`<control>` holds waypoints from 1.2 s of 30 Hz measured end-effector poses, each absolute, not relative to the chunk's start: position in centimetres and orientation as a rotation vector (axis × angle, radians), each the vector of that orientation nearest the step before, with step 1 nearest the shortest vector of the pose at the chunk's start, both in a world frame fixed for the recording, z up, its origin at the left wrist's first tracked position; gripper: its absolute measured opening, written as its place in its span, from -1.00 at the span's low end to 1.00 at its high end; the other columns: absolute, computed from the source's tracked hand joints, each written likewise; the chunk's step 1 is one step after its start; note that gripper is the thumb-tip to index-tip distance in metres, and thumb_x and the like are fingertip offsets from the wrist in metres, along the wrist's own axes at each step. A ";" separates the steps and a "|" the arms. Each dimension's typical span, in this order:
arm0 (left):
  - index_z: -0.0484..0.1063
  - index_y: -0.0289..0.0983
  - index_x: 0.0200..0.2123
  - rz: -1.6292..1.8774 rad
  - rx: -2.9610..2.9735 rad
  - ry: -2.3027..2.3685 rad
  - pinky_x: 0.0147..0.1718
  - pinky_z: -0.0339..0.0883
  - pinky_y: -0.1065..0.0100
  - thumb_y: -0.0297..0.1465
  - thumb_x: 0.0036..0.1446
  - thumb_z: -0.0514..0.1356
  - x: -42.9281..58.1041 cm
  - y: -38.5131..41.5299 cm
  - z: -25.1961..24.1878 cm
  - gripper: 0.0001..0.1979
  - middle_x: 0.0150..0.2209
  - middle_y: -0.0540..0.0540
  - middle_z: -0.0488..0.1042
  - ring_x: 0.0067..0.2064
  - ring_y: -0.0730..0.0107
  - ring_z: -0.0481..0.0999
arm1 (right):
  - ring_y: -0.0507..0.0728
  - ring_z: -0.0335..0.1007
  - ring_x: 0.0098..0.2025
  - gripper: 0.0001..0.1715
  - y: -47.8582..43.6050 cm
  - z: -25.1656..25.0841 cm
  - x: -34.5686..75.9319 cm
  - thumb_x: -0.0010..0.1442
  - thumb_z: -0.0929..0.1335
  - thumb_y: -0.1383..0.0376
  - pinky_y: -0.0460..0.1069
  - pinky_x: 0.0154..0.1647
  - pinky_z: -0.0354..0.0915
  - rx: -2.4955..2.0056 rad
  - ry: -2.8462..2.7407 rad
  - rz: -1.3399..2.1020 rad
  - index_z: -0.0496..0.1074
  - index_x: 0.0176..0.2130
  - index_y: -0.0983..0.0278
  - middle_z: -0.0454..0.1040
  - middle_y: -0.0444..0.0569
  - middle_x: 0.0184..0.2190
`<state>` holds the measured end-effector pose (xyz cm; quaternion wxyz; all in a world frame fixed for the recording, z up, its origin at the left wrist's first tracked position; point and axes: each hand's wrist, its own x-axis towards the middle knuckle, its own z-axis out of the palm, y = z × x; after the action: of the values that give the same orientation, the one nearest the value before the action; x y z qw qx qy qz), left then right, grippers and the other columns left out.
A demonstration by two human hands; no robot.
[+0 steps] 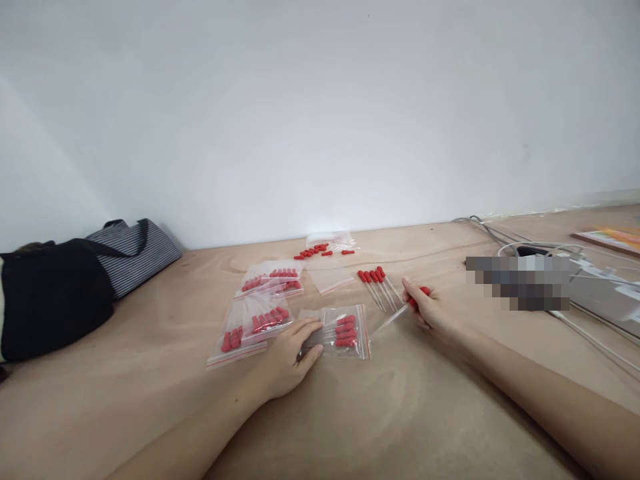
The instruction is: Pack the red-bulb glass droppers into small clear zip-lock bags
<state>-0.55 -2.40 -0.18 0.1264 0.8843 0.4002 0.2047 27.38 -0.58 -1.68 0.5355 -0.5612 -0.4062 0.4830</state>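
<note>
My left hand (pixel 291 357) lies flat on the left end of a clear zip bag (pixel 345 331) that holds several red-capped droppers. My right hand (pixel 424 308) pinches one red-capped glass dropper (pixel 400 313), its clear tip pointing towards the bag's right edge. Just beyond that hand, several loose droppers (pixel 376 283) lie side by side on the wooden table (pixel 350 413). An empty zip bag (pixel 330 280) lies behind the held bag.
Filled zip bags (pixel 260 313) lie to the left, and loose red caps (pixel 320 251) rest near the wall. A black bag (pixel 50 293) and a striped bag (pixel 135 250) stand far left. Cables and a power strip (pixel 600 293) lie at right.
</note>
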 end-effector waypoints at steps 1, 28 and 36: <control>0.25 -0.25 -0.03 0.593 2.574 1.165 -0.03 0.21 0.21 -0.40 0.11 0.02 -0.5 -2.4 -0.2 -0.68 -0.01 -0.12 0.34 0.00 0.24 0.31 | -0.12 -0.16 -0.82 -0.49 -0.4 -1.8 27.5 -0.09 0.28 -0.12 -0.16 -0.84 -0.25 -1.323 -0.939 1.147 0.22 -0.58 0.28 0.05 -0.29 -0.82; 0.23 -0.24 0.02 0.509 2.535 1.192 0.03 0.14 0.15 -0.35 0.11 0.06 -0.8 -2.4 0.1 -0.63 0.06 -0.13 0.27 0.07 0.21 0.25 | -0.04 0.26 -0.54 -0.70 -2.7 -1.9 26.0 -0.13 0.40 0.21 -0.10 -0.48 0.19 -1.004 -1.603 1.534 0.38 -0.36 0.32 0.38 -0.16 -0.57; 0.20 -0.27 0.04 0.462 2.555 1.195 0.04 0.12 0.15 -0.33 0.12 0.05 -0.9 -2.4 0.2 -0.61 0.09 -0.15 0.24 0.09 0.20 0.22 | -0.10 0.03 -0.64 -0.83 -2.3 -1.9 26.0 -0.16 0.40 0.29 -0.15 -0.63 -0.02 -1.201 -1.621 1.252 0.37 -0.48 0.33 0.20 -0.25 -0.68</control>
<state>-0.94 -2.43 0.19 0.1413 0.8850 0.4139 0.1600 26.03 -2.28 -1.91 0.3742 -0.4691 -0.6332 0.4889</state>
